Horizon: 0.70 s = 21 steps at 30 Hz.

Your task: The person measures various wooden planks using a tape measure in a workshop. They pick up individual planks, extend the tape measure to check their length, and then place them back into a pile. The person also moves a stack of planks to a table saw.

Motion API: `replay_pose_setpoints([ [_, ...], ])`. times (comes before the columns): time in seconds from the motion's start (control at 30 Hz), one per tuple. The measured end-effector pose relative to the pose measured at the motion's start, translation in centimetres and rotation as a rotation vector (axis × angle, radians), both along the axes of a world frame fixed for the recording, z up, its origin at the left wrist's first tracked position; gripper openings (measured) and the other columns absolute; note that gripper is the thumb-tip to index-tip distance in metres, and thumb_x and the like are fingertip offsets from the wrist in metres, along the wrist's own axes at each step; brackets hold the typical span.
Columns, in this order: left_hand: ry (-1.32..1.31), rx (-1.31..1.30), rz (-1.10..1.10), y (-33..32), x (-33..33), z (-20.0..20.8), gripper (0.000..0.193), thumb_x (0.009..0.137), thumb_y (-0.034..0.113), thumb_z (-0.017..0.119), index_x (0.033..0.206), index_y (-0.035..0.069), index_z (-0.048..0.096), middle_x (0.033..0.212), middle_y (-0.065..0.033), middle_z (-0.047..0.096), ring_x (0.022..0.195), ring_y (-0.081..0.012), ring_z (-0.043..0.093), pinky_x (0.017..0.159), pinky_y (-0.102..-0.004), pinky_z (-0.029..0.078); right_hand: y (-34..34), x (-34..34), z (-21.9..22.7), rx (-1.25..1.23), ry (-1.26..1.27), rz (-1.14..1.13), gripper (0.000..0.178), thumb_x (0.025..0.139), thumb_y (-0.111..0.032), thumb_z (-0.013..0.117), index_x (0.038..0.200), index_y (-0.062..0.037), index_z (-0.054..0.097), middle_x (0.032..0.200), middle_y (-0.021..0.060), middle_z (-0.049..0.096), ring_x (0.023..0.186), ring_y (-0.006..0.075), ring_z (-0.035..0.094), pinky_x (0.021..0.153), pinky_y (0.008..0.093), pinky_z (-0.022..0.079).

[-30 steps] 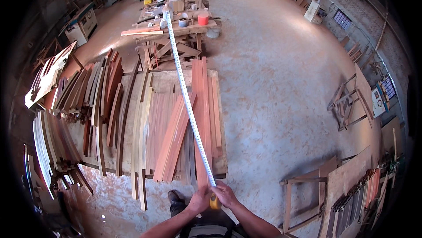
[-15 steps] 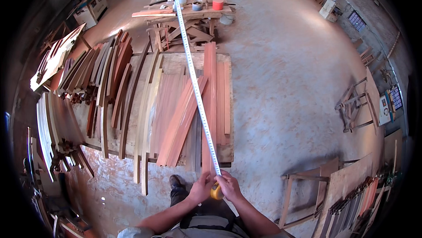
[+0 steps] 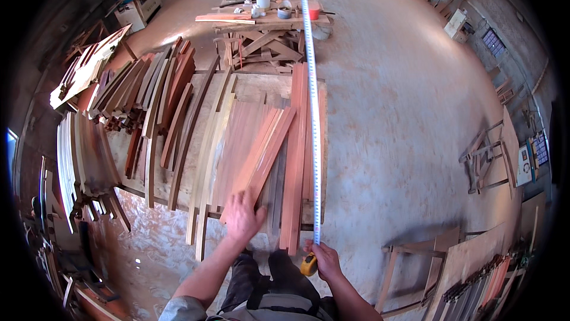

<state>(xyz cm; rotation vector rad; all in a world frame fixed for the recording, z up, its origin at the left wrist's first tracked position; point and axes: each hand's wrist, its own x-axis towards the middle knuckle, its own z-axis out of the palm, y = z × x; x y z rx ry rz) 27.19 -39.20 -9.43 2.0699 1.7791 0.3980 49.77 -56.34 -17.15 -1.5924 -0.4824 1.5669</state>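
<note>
My right hand [image 3: 326, 261] grips a tape measure [image 3: 309, 264] with a yellow and black case, near the front edge of the wood-covered table. Its long white blade [image 3: 314, 137] stretches far forward, passing along the right side of the planks up to the workbench beyond. My left hand [image 3: 243, 217] is over the near end of some slanting reddish planks [image 3: 267, 149], its fingers apart; whether they press on the wood I cannot make out. Between the hands lies a long straight reddish plank [image 3: 292, 202], its near end jutting past the table edge.
More strips and stacked boards [image 3: 142, 89] fill the table's left side, several overhanging its edge. A cluttered workbench [image 3: 261, 25] with a red tub [image 3: 313, 10] stands ahead. At the right are a wooden frame [image 3: 490, 155] and a rack of strips [image 3: 475, 288].
My left hand has left the tape and moved left and forward onto the slanting planks. My right hand has carried the tape measure rightward, so the blade now runs beside the planks, not across them.
</note>
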Motion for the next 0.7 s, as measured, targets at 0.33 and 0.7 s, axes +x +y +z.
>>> replay_pose_setpoints([
  [0.33, 0.16, -0.1, 0.101, 4.9, 1.5, -1.9, 0.089, 0.071, 0.041, 0.075, 0.137, -0.003, 0.034, 0.127, -0.0233, 0.047, 0.119, -0.038, 0.046, 0.097, -0.0475, 0.039, -1.7, 2.1, 2.8, -0.107, 0.034, -0.172, 0.021, 0.095, -0.013, 0.053, 0.095, 0.0052, 0.063, 0.095, 0.0108, 0.065, 0.082, 0.0199, 0.065, 0.07, 0.0311, 0.054],
  [0.7, -0.114, -0.294, 0.136, 4.5, -1.9, -0.3, 0.072, 0.074, 0.032, 0.065, 0.132, -0.004, 0.041, 0.108, -0.025, 0.059, 0.101, -0.0395, 0.058, 0.09, -0.0481, 0.047, -0.8, 2.1, 4.6, -0.174, -0.059, -0.182, 0.025, 0.088, -0.019, 0.061, 0.096, 0.005, 0.063, 0.079, 0.0114, 0.062, 0.07, 0.0206, 0.06, 0.06, 0.0317, 0.05],
])
